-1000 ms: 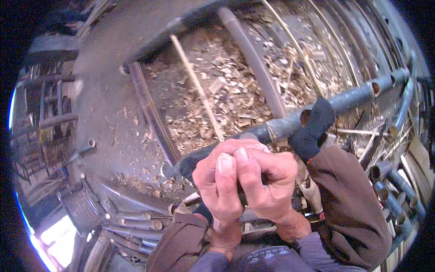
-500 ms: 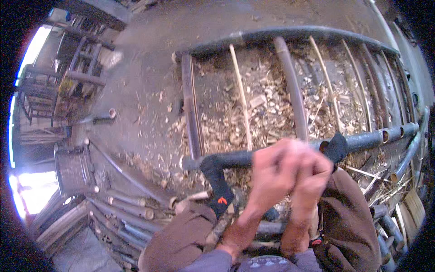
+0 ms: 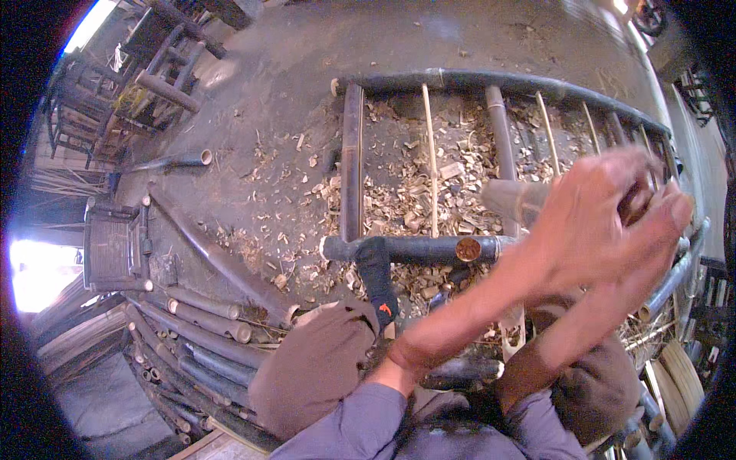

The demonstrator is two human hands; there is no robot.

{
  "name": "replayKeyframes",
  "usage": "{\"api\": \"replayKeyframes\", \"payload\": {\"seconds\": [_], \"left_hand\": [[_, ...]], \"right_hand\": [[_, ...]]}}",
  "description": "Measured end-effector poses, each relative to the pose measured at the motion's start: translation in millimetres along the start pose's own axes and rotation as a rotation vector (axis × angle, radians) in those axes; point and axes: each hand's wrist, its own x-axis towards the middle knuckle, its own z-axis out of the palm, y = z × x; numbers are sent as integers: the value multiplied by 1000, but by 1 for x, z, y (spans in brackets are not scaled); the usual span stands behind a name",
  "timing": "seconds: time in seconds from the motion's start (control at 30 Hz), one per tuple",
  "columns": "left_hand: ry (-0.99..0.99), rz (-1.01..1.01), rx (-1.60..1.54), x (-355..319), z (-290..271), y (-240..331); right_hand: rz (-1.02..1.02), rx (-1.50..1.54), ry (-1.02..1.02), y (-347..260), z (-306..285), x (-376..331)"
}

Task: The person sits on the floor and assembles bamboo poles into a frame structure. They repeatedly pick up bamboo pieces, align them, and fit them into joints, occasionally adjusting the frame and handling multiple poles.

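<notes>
My left hand point(image 3: 594, 203) and my right hand point(image 3: 652, 234) are raised close together at the right, both blurred. Their fingers are curled closed around something mostly hidden, which I cannot make out. A smeared brownish shape point(image 3: 517, 201) sticks out to the left of my left hand; its kind is unclear. Below and left of the hands lies the near dark bamboo pole point(image 3: 418, 249) of a ladder-like bamboo frame, with a round brown spot point(image 3: 468, 248) on it. My left foot in a black sock point(image 3: 374, 270) rests against this pole.
The frame's far pole point(image 3: 498, 79), dark crosspiece point(image 3: 352, 161) and thin pale rods point(image 3: 431, 161) surround heaped wood chips point(image 3: 460, 176). Bamboo poles point(image 3: 203, 337) are stacked at the lower left. A single long pole point(image 3: 218, 261) and a short tube point(image 3: 180, 161) lie on the floor.
My joined hands have swung up and to the right, away from above the near pole. The view has shifted, and the brown round spot on the pole now shows.
</notes>
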Motion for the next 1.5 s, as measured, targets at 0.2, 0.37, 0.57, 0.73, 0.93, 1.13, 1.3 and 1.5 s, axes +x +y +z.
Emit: {"api": "replayKeyframes", "payload": {"seconds": [0.2,0.37,0.57,0.73,0.93,1.13,1.3,1.5], "left_hand": [[-692,-187,466,21,-6,-39],[-161,-515,966,-35,-160,-118],[142,-1059,1255,-183,-328,-155],[296,-1329,1349,-228,-361,-160],[386,-1333,1418,-269,-430,-190],[185,-668,1532,-211,-304,-193],[-81,-276,1189,-199,-205,-205],[-272,-554,896,-226,-103,-200]], "right_hand": [[4,-320,-117,20,-17,43],[477,-849,-374,94,-10,-49],[467,-918,-1009,166,-28,-186],[494,-1189,-1257,186,-20,-202],[399,-1239,-1334,208,-10,-204],[671,-871,-1281,210,-27,-151],[940,-139,-186,123,-6,-101],[704,-1208,-1293,110,-71,-276]]}}
